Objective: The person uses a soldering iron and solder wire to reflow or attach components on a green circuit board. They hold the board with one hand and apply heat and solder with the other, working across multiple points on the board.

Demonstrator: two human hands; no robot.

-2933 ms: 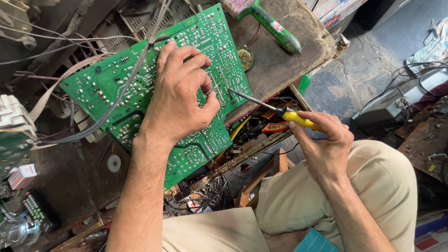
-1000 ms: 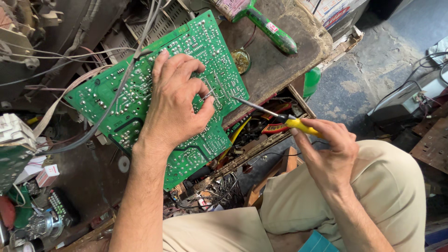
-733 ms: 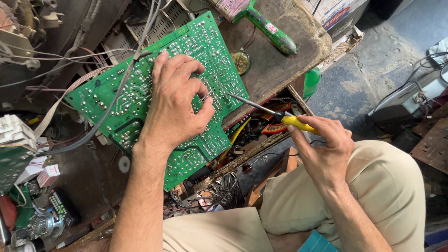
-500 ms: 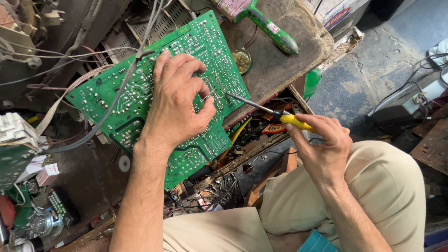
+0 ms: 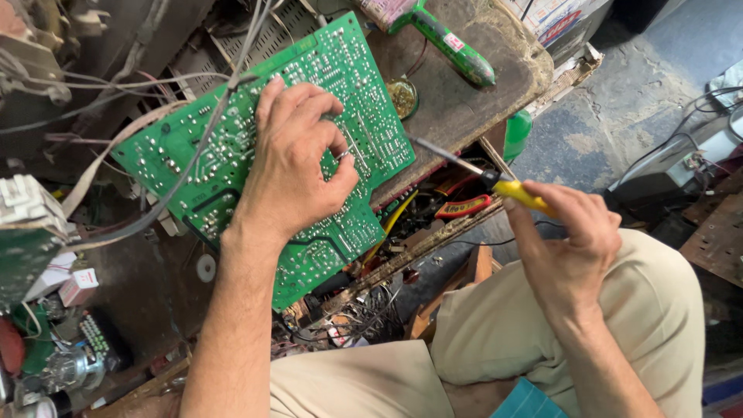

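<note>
Single head cam, looks steeply down from above the person's lap, close in. Frame covers bench [image 5: 464, 108] edge, green circuit board [image 5: 232, 170], both forearms, knees, floor at right.

One green circuit board [image 5: 232, 162]. One soldering iron [image 5: 480, 174] with a yellow handle. One green-handled tool [image 5: 445, 39] on the counter [image 5: 464, 108]. One small round tin [image 5: 402, 97]. One green bottle [image 5: 517, 133]. Two hands: the left hand [image 5: 298, 162] and the right hand [image 5: 569, 248].
</note>
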